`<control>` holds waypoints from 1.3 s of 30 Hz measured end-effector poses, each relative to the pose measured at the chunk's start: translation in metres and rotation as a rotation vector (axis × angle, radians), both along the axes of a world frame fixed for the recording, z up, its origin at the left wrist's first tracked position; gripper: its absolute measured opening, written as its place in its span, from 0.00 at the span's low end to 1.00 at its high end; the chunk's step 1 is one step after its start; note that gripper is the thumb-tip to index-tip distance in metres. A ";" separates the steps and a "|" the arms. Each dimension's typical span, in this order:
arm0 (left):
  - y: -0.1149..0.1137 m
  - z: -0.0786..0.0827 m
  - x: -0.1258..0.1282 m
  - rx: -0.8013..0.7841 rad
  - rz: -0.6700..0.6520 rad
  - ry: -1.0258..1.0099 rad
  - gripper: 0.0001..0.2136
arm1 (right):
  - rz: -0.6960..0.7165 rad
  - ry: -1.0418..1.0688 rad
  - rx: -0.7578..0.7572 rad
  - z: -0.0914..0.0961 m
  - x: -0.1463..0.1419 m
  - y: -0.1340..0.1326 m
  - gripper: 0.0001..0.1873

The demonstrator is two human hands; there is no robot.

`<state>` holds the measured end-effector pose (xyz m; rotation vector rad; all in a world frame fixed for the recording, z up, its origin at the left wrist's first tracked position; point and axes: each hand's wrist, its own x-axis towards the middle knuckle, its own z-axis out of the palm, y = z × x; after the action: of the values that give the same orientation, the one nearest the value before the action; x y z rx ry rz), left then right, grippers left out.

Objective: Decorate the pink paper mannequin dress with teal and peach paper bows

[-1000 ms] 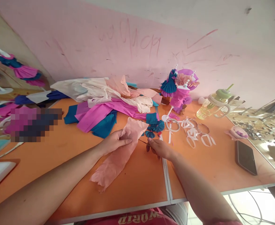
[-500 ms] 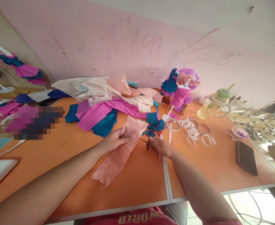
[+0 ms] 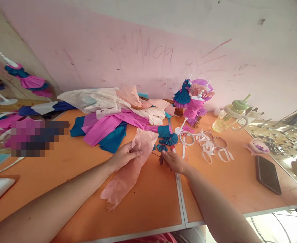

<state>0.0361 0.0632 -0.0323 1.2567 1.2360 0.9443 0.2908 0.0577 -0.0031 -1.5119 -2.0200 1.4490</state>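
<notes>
A wrinkled strip of peach crepe paper (image 3: 130, 175) hangs slantwise over the orange table, its lower end ragged. My left hand (image 3: 125, 155) pinches the strip near its upper part, thumb on top. Just to the right, my right hand (image 3: 172, 161) is closed round a pair of scissors (image 3: 156, 154); the thin blades point left at the paper's edge, and the handles are mostly hidden by the fingers. Beyond that hand lie small teal pleated paper pieces (image 3: 169, 139). Whether the blades touch the paper is hard to tell.
Piled crepe paper (image 3: 128, 114) in cream, magenta and teal lies by the wall. Doll figures in paper dresses (image 3: 194, 108) stand behind white ribbon loops (image 3: 207, 146). At right are a drink jug (image 3: 229, 116), a small bowl (image 3: 259, 146) and a phone (image 3: 268, 174).
The view has tilted slightly, so the table sits a little lower. Both hands keep their grip, and the paper's top edge has shifted slightly against the scissors.
</notes>
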 end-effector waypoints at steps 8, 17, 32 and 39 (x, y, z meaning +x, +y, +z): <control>0.008 -0.019 0.002 0.101 -0.104 0.108 0.21 | 0.014 -0.028 0.078 -0.004 -0.003 0.001 0.37; -0.004 -0.011 0.007 0.273 -0.162 0.290 0.16 | 0.006 -0.051 0.156 -0.006 -0.010 -0.004 0.35; -0.013 -0.005 0.011 0.315 -0.156 0.265 0.18 | -0.047 -0.158 0.176 0.008 -0.021 -0.019 0.30; -0.021 0.003 0.016 0.308 -0.153 0.284 0.17 | -0.049 -0.119 0.183 -0.002 -0.022 -0.019 0.31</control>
<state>0.0525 0.0419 -0.0295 1.7515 1.2189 0.8878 0.2687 0.0388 -0.0047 -1.5913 -2.1021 1.1460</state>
